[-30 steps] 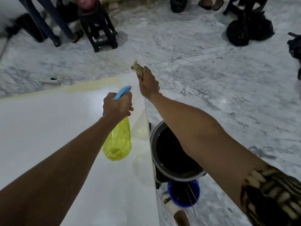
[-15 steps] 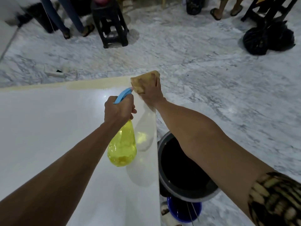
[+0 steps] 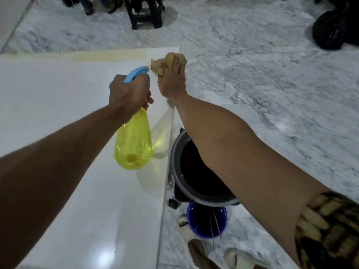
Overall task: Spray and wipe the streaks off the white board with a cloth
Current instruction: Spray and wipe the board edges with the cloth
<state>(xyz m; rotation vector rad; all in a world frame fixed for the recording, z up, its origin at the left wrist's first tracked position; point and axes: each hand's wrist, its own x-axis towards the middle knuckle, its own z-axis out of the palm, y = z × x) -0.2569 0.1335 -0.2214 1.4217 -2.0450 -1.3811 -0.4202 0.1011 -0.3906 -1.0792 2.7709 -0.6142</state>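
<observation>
1. white board [image 3: 58, 117] fills left half of the view, glossy, lying flat; a pale yellowish streak band [image 3: 108, 55] runs along its far edge; a light glare spot sits near its near edge
2. left hand [image 3: 129, 94] over the board, fingers curled tight round the neck of the spray bottle [image 3: 134, 144]; bottle body is clear yellow, hanging down below the fist and tilted toward the person; blue trigger head [image 3: 136, 74] sticks out above the fist, nozzle aimed at the far right corner of the board; bottle's faint reflection shows on the board just right of it
3. right hand [image 3: 172, 80] just right of the left hand, at the board's far right corner; fingers curled over a bunched tan cloth [image 3: 165, 62], gripping it; cloth sits at the corner against the board edge; whether it presses flat on the surface, cannot tell
4. right of the board edge, under the right forearm: grey-rimmed bucket [image 3: 194, 171] with a dark inside, standing on the marble floor [image 3: 272, 94] close beside the board; a smaller blue bucket [image 3: 206, 222] nearer the person, partly under the grey one in view
5. patterned sleeve [image 3: 328, 230] on the right upper arm, bottom right
6. far side: black stool [image 3: 145, 14] top centre; black bag [image 3: 332, 28] top right
</observation>
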